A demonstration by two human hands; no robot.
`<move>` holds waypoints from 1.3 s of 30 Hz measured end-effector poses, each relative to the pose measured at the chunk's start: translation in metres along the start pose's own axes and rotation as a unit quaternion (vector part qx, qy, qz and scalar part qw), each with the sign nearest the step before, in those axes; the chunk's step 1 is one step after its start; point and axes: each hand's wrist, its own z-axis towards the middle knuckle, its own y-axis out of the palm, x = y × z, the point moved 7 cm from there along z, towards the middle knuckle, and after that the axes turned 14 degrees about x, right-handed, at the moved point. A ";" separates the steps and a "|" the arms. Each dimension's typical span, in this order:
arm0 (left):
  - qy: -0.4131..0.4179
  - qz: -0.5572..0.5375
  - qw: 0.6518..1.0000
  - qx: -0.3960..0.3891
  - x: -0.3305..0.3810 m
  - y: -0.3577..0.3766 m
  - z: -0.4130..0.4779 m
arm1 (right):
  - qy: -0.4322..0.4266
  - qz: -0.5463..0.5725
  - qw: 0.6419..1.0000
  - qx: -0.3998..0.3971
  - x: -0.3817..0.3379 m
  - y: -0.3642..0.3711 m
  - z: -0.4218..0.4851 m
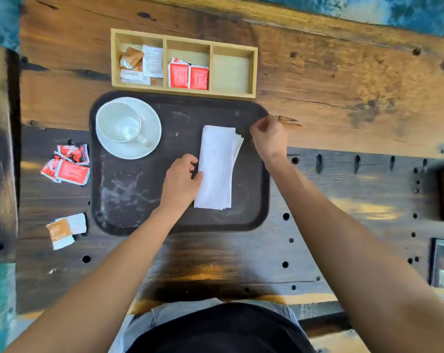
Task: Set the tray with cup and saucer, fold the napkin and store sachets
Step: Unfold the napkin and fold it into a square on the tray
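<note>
Folded white paper napkin [217, 166], judged light and limp, was pinched at its edge by left hand [181, 182]; right hand [268, 138] grip undetermined.

I see the scene in bright, even daylight. The tray [129, 200] in the middle is sharp, with a dull pale sheen on its dark surface. On its near side and to its right, the table [343, 80] carries yellow patches of glare. Shadows around the tray are soft. Far from it, the frame edges bend and smear.
</note>
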 end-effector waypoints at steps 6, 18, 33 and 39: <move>0.169 0.066 0.983 0.026 0.059 0.007 0.041 | 0.073 -0.044 0.989 -0.124 0.049 0.030 -0.071; 0.467 0.328 0.796 -0.200 0.138 0.056 0.060 | 0.076 -0.085 0.988 -0.102 0.096 0.033 -0.170; 0.649 0.414 0.565 -0.296 0.144 0.104 0.027 | 0.258 0.006 0.943 -0.213 0.128 0.067 -0.194; 0.591 0.421 0.644 -0.243 0.127 0.071 0.063 | 0.057 -0.038 0.995 -0.076 0.099 0.043 -0.168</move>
